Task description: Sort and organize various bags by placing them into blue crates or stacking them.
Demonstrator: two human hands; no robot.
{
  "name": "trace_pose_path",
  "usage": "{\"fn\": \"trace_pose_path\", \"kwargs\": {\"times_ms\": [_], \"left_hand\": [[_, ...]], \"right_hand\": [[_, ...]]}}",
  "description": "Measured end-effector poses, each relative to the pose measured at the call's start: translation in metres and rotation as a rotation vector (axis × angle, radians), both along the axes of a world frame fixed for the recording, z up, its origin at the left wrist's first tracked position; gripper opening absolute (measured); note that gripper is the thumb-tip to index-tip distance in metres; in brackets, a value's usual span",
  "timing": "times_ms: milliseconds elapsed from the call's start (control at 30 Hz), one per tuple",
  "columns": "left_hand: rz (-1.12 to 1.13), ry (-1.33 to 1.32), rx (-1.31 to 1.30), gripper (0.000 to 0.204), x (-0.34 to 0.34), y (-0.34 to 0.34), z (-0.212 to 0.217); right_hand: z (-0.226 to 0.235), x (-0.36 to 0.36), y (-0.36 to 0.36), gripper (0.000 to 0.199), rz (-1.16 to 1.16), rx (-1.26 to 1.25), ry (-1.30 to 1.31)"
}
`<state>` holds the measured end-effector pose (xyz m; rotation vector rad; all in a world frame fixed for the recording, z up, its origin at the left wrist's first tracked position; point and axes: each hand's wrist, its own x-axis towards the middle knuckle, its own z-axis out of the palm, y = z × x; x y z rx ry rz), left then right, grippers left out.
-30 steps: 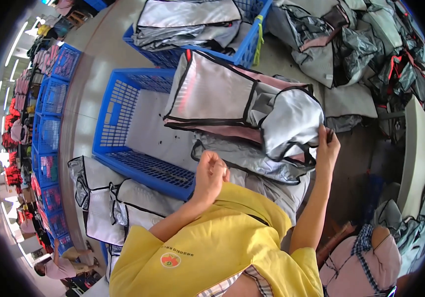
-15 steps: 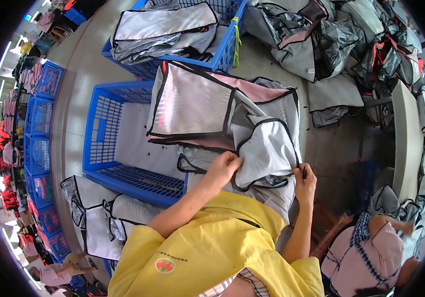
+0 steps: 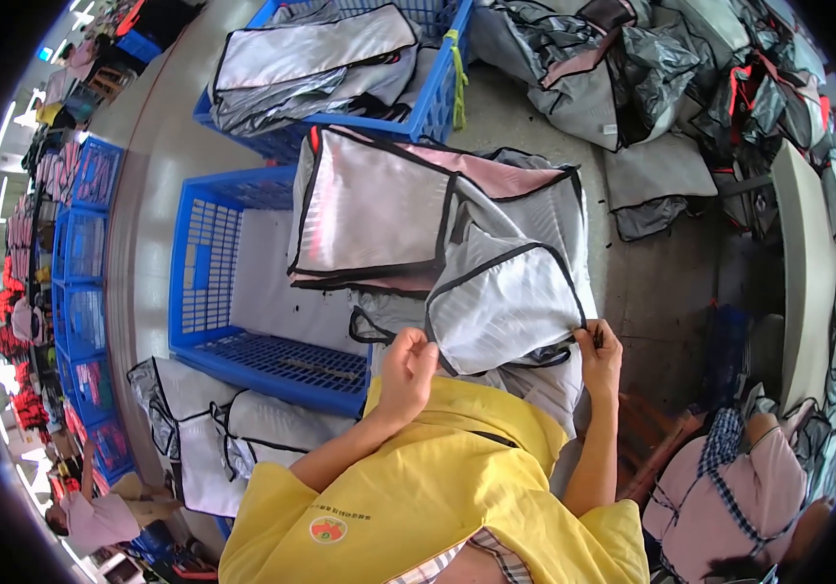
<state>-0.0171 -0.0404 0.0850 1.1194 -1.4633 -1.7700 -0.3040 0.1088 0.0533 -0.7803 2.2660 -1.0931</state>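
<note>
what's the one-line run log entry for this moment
left hand: grips bag flap's left edge | right hand: pinches flap's right corner | bag: silver-grey, black trim, over blue crate | more bags on floor at left

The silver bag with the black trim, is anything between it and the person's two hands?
No. The left hand pinches the lower left edge of the silver bag, and the right hand grips its lower right corner. Both touch it directly; nothing visible lies between.
</note>
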Motion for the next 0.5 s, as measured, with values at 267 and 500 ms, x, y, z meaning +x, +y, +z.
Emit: {"fn": "trace_pose_path", "kwargs": {"times_ms": [267, 500], "left_hand": [[0.23, 0.109, 0.153, 0.02, -0.02, -0.053, 0.008], [0.266, 0.016, 0.158, 0.028, -0.026, -0.081, 0.016]], "right_hand": [[-0.003, 0.007, 0.0, 0.015, 0.01, -0.002, -0.01], [-0.002, 0.006, 0.0, 0.015, 0.019, -0.072, 0.033]]}}
